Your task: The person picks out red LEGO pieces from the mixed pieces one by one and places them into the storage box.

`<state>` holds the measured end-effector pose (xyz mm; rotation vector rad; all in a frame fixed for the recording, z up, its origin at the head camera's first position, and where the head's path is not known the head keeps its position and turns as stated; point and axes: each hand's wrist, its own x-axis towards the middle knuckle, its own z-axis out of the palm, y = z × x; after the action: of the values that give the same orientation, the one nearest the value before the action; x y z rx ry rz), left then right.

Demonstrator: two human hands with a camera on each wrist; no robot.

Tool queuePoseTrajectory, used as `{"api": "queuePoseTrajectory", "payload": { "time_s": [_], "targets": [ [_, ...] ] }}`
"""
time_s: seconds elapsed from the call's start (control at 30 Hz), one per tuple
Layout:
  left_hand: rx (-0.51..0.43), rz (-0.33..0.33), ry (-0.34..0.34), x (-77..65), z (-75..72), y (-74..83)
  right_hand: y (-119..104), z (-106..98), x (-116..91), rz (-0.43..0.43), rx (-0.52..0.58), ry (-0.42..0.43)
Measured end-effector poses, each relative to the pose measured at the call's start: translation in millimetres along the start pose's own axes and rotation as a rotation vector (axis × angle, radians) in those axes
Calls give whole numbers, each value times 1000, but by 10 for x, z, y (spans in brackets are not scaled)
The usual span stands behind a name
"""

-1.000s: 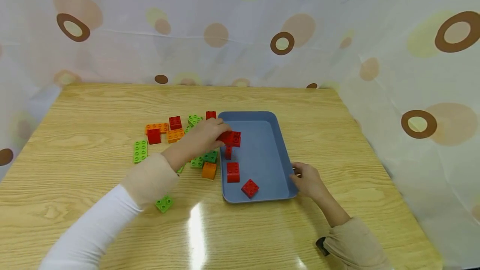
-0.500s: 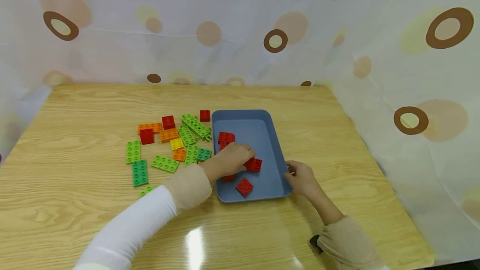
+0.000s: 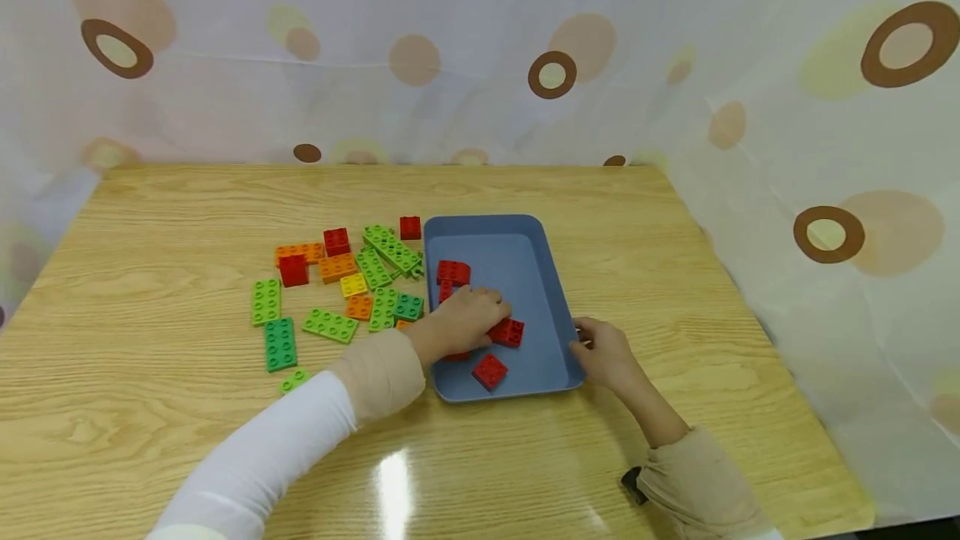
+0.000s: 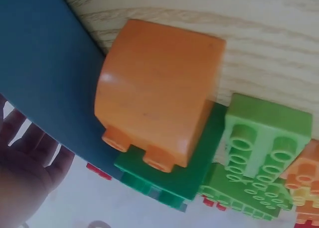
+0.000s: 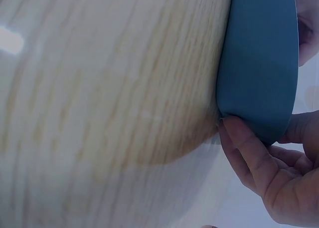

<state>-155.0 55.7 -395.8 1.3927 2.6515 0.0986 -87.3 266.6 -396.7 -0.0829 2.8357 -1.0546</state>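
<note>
My left hand (image 3: 465, 321) reaches down inside the blue-grey tray (image 3: 536, 286), its fingertips holding a red toy brick (image 3: 512, 332) low over the tray floor. Around it in the tray lie more red bricks: a pair (image 3: 453, 272) towards the far left, one partly under the hand, and a square brick (image 3: 490, 371) near the front. At the tray's right side, my right hand (image 3: 606, 354) grips the wall near the front corner. The right wrist view shows the right fingers (image 5: 249, 148) against the outside of the tray wall (image 5: 259, 58).
Left of the tray, loose bricks are scattered: light green (image 3: 330, 326), dark green (image 3: 281, 345), orange (image 3: 337, 268), yellow (image 3: 353, 286) and red (image 3: 293, 271). A curved orange brick (image 4: 159, 88) stands right beside the tray's left wall. A patterned cloth (image 3: 337, 48) hangs behind the wooden table (image 3: 187, 215).
The left hand moved from the tray's left rim rightwards and down into the tray with the red brick, then stayed there over the last half second. The right hand kept its grip on the tray.
</note>
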Motion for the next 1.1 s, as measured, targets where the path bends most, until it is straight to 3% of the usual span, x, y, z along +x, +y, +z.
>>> {"api": "queuePoseTrajectory", "payload": {
  "time_s": [0.23, 0.33, 0.47, 0.57, 0.63, 0.73, 0.87, 1.1],
  "targets": [
    [-127, 22, 154, -201, -81, -143, 12, -3, -6, 19, -3, -21],
    [-115, 39, 306, -346, -137, -267, 14, -8, -11, 30, -7, -23],
    [-44, 18, 597, -582, -248, -493, 13, -8, -8, 13, -8, -8],
    [-24, -70, 768, -822, -317, -706, 12, -5, -9, -3, -5, -7],
    [-35, -164, 817, -990, -328, -858, 17, -9, -19, -1, -2, -6],
    [-85, -321, 797, -1205, -287, -1068, 33, -25, -39, 20, 0, -6],
    [-182, -521, 670, -1400, -164, -1263, 54, -38, -34, 18, -11, -8],
    [-246, -695, 470, -1532, -4, -1395, 56, 0, -2, -27, -8, 2]
  ]
}}
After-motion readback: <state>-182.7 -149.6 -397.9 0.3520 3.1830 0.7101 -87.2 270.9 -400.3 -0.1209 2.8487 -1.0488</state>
